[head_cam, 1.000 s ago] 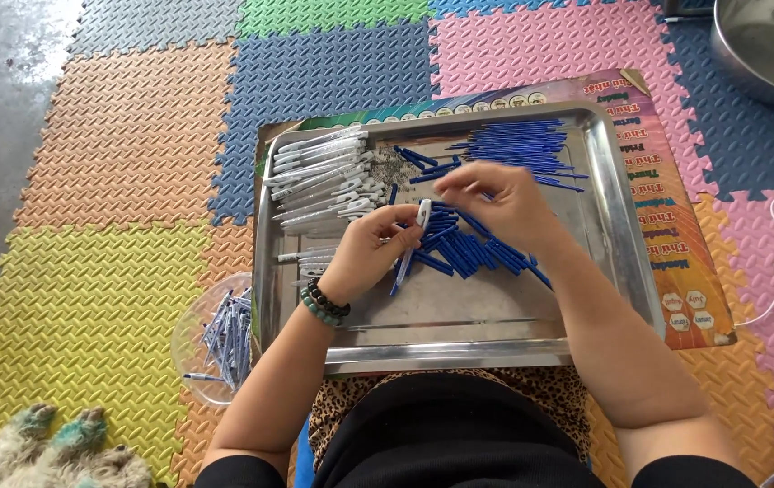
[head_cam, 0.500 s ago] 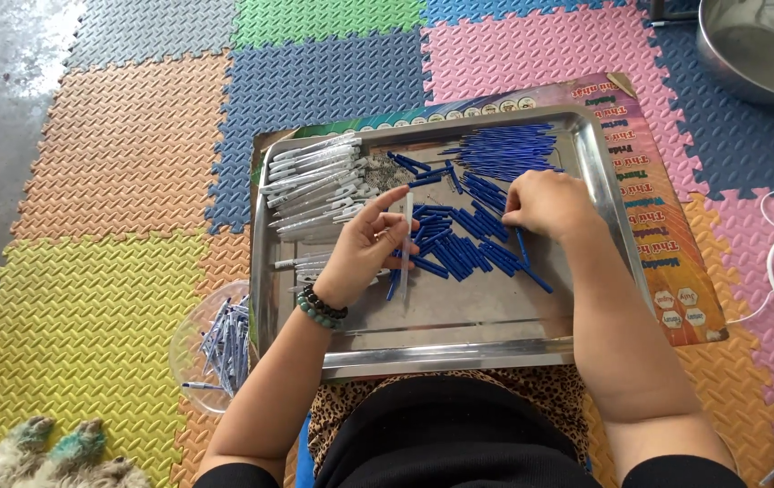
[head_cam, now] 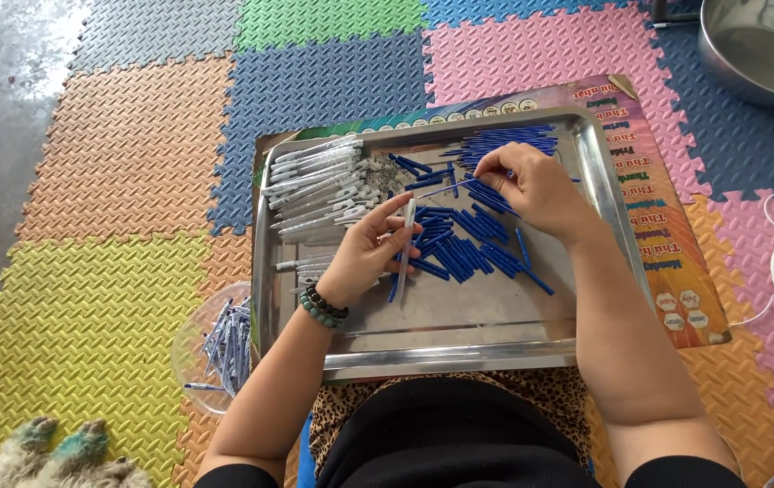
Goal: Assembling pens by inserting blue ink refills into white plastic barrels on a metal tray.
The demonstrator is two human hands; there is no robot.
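Two hands over tray point(head_cam: 586, 271): left hand point(head_cam: 370, 253) half-hides pen barrel point(head_cam: 408, 237).

Steel bowl point(head_cam: 760, 47) cut off at top-right edge; right fingers' point(head_cam: 506, 163) grip indistinct.

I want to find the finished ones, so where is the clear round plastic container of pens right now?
In the head view, the clear round plastic container sits on the foam floor mat, just outside the metal tray's left edge, beside the person's left forearm.
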